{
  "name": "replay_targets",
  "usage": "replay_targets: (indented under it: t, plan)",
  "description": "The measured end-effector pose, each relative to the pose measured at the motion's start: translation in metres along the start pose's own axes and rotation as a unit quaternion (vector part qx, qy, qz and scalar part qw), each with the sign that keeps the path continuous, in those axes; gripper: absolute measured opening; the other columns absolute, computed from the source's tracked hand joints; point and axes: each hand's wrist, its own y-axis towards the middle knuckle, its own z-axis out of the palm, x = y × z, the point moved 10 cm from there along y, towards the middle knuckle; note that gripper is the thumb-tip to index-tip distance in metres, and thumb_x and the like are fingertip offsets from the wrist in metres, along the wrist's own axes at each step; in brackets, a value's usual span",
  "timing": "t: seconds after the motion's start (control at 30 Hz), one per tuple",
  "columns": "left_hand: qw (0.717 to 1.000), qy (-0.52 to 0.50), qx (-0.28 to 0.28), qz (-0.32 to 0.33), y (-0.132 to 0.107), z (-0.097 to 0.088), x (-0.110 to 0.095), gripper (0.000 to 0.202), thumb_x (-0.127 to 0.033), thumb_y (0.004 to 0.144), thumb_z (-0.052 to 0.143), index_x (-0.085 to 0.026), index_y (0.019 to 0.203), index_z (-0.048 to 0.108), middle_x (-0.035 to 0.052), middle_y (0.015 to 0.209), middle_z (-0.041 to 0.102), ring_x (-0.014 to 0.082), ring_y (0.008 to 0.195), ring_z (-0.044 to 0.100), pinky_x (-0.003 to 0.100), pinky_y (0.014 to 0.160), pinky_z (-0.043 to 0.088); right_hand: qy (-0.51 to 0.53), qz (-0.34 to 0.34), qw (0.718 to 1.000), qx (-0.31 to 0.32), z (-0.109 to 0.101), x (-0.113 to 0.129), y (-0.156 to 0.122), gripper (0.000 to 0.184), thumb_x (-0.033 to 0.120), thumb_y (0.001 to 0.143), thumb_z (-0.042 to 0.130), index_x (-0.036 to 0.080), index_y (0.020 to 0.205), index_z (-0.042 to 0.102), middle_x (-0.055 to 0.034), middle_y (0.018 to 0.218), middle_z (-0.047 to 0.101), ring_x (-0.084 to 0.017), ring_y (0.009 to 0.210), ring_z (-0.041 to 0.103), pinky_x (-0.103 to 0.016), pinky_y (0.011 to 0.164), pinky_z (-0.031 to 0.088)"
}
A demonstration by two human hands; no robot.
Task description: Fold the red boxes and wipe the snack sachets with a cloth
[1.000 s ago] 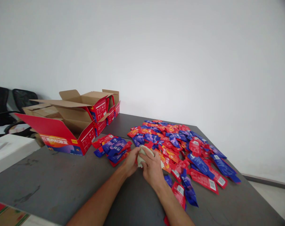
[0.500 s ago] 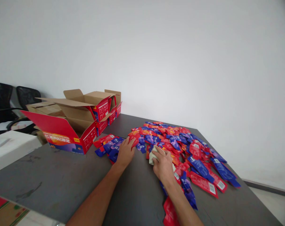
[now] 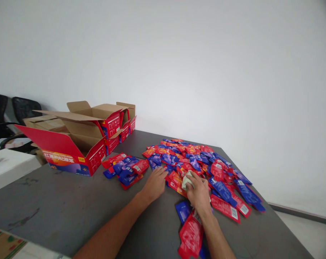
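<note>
My left hand [image 3: 154, 184] is open, its fingers stretched toward the near left edge of a big heap of red and blue pouches [image 3: 195, 158]. Whether its fingertips touch a pouch I cannot tell. A pale, crumpled cloth [image 3: 187, 180] is bunched in the fingers of my right hand [image 3: 199, 194], over the front of the heap. Left of my left hand lies a smaller pile of pouches [image 3: 127, 169], with a red pouch [image 3: 140, 166] on top. Beneath my right forearm are a red pouch [image 3: 191, 235] and a blue pouch [image 3: 182, 211], partly covered.
Open red cardboard boxes [image 3: 95, 158] stand at the left of the dark table [image 3: 71, 205], flaps up. A white box [image 3: 13, 167] sits at the far left, with black mesh chairs [image 3: 24, 108] behind. A white wall [image 3: 179, 64] runs along the back.
My left hand has left a red pouch on the smaller pile and moved right to the heap. My right hand has shifted slightly right with the cloth. The view has turned a little.
</note>
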Motion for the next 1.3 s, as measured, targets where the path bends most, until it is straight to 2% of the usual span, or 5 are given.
replay_targets:
  t: [0.3, 0.63, 0.8, 0.97, 1.3]
  plan:
    - [0.991, -0.025, 0.1, 0.09, 0.016, 0.034, -0.078, 0.055, -0.015, 0.079, 0.055, -0.022, 0.134, 0.054, 0.0094, 0.137, 0.058, 0.0248, 0.13, 0.047, 0.046, 0.115, 0.027, 0.032, 0.02, 0.999, -0.004, -0.007, 0.003, -0.005, 0.037, 0.016, 0.083, 0.056, 0.025, 0.114, 0.073, -0.0033, 0.135, 0.062, -0.028, 0.104, 0.053, -0.044, 0.094, 0.043]
    - [0.992, -0.076, 0.008, -0.104, 0.004, -0.008, -0.015, 0.035, -0.034, 0.099, 0.036, -0.019, 0.096, 0.067, 0.0086, 0.095, 0.069, 0.0226, 0.093, 0.059, 0.039, 0.088, 0.04, 0.086, 0.019, 0.994, -0.061, -0.026, 0.009, -0.008, 0.035, 0.02, 0.087, 0.054, 0.026, 0.118, 0.07, -0.0046, 0.139, 0.059, -0.027, 0.109, 0.052, -0.046, 0.097, 0.042]
    - [0.86, -0.437, -0.07, -0.254, -0.004, -0.002, 0.022, 0.04, -0.053, 0.091, 0.051, -0.016, 0.095, 0.064, 0.0053, 0.084, 0.069, 0.0176, 0.07, 0.06, 0.03, 0.066, 0.045, 0.13, -0.026, 0.99, -0.054, -0.026, 0.031, -0.012, 0.034, 0.018, 0.087, 0.055, 0.026, 0.117, 0.07, -0.0045, 0.139, 0.059, -0.026, 0.114, 0.051, -0.047, 0.1, 0.043]
    - [0.655, -0.711, 0.006, -0.257, -0.006, 0.016, -0.012, 0.049, -0.038, 0.075, 0.078, -0.017, 0.116, 0.062, 0.0086, 0.098, 0.071, 0.0193, 0.076, 0.067, 0.034, 0.072, 0.053, 0.167, -0.071, 0.983, -0.04, -0.023, 0.054, -0.016, 0.037, 0.017, 0.089, 0.053, 0.028, 0.121, 0.067, -0.0051, 0.142, 0.056, -0.028, 0.121, 0.05, -0.051, 0.102, 0.042]
    - [0.688, -0.705, -0.009, -0.172, -0.001, -0.001, -0.025, 0.072, -0.008, 0.062, 0.077, -0.02, 0.13, 0.057, 0.0089, 0.111, 0.07, 0.0231, 0.094, 0.067, 0.029, 0.075, 0.053, 0.154, -0.135, 0.979, -0.008, -0.017, 0.079, -0.024, 0.04, 0.016, 0.091, 0.05, 0.03, 0.126, 0.063, -0.0038, 0.146, 0.052, -0.027, 0.125, 0.049, -0.054, 0.104, 0.041]
